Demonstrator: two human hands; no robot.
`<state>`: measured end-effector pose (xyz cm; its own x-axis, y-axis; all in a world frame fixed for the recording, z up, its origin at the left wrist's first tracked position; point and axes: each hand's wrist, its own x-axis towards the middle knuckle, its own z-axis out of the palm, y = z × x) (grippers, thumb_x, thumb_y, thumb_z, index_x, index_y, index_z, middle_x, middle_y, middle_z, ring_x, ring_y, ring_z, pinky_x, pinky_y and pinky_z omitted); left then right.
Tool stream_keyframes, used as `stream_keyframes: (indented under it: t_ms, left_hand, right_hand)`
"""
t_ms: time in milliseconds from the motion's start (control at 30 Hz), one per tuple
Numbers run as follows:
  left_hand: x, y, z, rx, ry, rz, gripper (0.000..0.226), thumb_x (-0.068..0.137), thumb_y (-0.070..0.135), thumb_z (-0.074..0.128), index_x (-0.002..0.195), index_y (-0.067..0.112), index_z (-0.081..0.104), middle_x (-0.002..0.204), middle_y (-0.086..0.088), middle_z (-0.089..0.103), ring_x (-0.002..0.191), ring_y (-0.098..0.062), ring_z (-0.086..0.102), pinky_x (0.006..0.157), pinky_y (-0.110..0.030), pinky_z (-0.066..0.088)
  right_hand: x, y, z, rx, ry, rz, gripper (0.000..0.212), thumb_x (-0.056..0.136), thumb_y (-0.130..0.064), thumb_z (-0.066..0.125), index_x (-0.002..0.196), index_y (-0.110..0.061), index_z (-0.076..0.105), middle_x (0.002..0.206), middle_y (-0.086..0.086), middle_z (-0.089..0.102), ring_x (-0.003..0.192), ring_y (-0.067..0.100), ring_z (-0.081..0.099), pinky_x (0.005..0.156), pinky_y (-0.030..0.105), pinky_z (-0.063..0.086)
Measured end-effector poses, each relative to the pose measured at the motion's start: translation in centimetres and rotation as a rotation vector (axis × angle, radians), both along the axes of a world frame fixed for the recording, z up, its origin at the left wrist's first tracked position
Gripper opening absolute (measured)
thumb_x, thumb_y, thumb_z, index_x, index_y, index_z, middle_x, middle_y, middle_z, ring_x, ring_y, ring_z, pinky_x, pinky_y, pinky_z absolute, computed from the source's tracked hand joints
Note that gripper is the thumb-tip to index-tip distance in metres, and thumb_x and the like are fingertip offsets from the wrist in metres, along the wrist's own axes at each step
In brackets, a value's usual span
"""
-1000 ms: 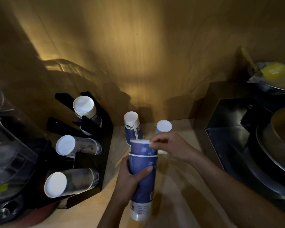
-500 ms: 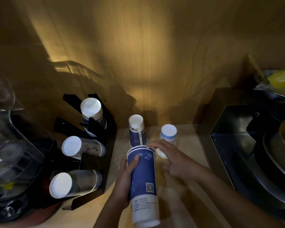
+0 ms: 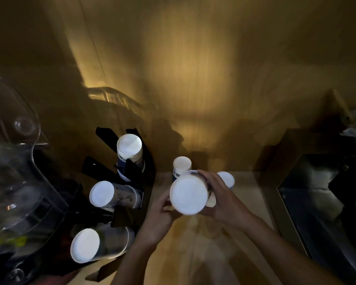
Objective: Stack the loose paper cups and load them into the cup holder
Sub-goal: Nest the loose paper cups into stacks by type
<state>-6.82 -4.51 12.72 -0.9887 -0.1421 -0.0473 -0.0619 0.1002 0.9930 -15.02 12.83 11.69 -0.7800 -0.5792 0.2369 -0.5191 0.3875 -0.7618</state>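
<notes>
- I see my left hand [image 3: 158,221] and right hand [image 3: 224,202] both wrapped around the stack of blue paper cups [image 3: 189,193], whose white base is turned straight at the camera
- The stack is held in the air above the pale wooden table [image 3: 193,254], just right of the black tiered cup holder [image 3: 132,214]
- Three rows of white-bottomed cups lie in that holder: top [image 3: 129,147], middle [image 3: 101,193], bottom [image 3: 85,245]
- Two loose upside-down blue paper cups stand behind my hands, one [image 3: 182,164] near the wall, the other [image 3: 226,178] partly hidden by my right fingers
- A clear plastic jug [image 3: 12,161] sits far left
</notes>
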Motion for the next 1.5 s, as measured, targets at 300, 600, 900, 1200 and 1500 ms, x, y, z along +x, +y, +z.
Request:
stream_keyframes:
  t_ms: [300, 600, 900, 1200, 1500]
  left_hand:
    - [-7.6, -1.6, 1.9, -0.126, 0.074, 0.004, 0.091, 0.063, 0.043, 0.076, 0.14, 0.027, 0.031, 0.142, 0.0, 0.043, 0.128, -0.014, 0.044, 0.107, -0.046, 0.041]
    - [-12.5, -2.6, -3.3, -0.032, -0.05, 0.01, 0.066, 0.07, 0.021, 0.078, 0.122, 0.035, 0.04, 0.131, 0.002, 0.053, 0.11, -0.004, 0.055, 0.093, -0.031, 0.05]
    - [-12.9, -2.6, -10.0, -0.407, -0.389, -0.133, 0.07, 0.074, 0.027, 0.074, 0.133, 0.011, 0.04, 0.135, -0.011, 0.05, 0.122, -0.024, 0.049, 0.103, -0.033, 0.041]
    - [-12.3, -2.1, -8.9, -0.108, -0.104, 0.045, 0.087, 0.06, 0.012, 0.084, 0.125, 0.023, 0.028, 0.133, -0.003, 0.044, 0.117, -0.014, 0.045, 0.095, -0.027, 0.041]
    - [-12.0, -2.5, -12.8, -0.124, -0.254, -0.02, 0.103, 0.053, 0.007, 0.088, 0.133, 0.015, 0.025, 0.137, -0.006, 0.041, 0.126, -0.023, 0.043, 0.101, -0.044, 0.045]
  right_hand:
    - [-7.0, -3.5, 2.5, -0.089, -0.342, -0.035, 0.058, 0.062, -0.042, 0.079, 0.106, -0.05, 0.041, 0.109, -0.026, 0.052, 0.098, -0.011, 0.052, 0.074, 0.01, 0.044]
    - [-11.6, -4.7, -0.2, 0.074, -0.569, 0.038, 0.062, 0.065, -0.026, 0.081, 0.112, -0.04, 0.044, 0.11, -0.02, 0.056, 0.099, -0.008, 0.054, 0.071, 0.007, 0.045]
    - [-13.2, -5.7, -2.9, 0.563, -0.488, 0.12, 0.063, 0.065, -0.009, 0.077, 0.122, -0.013, 0.05, 0.121, 0.008, 0.06, 0.108, 0.024, 0.057, 0.092, 0.038, 0.049]
    - [-12.2, -5.7, -3.5, 0.091, -0.801, -0.132, 0.087, 0.059, 0.008, 0.068, 0.131, -0.023, 0.03, 0.114, 0.002, 0.05, 0.109, 0.027, 0.048, 0.062, 0.025, 0.046]
    - [-9.0, -7.4, -11.1, -0.111, -0.842, -0.343, 0.058, 0.075, 0.003, 0.068, 0.123, -0.015, 0.041, 0.125, 0.003, 0.052, 0.115, 0.025, 0.051, 0.087, 0.026, 0.048]
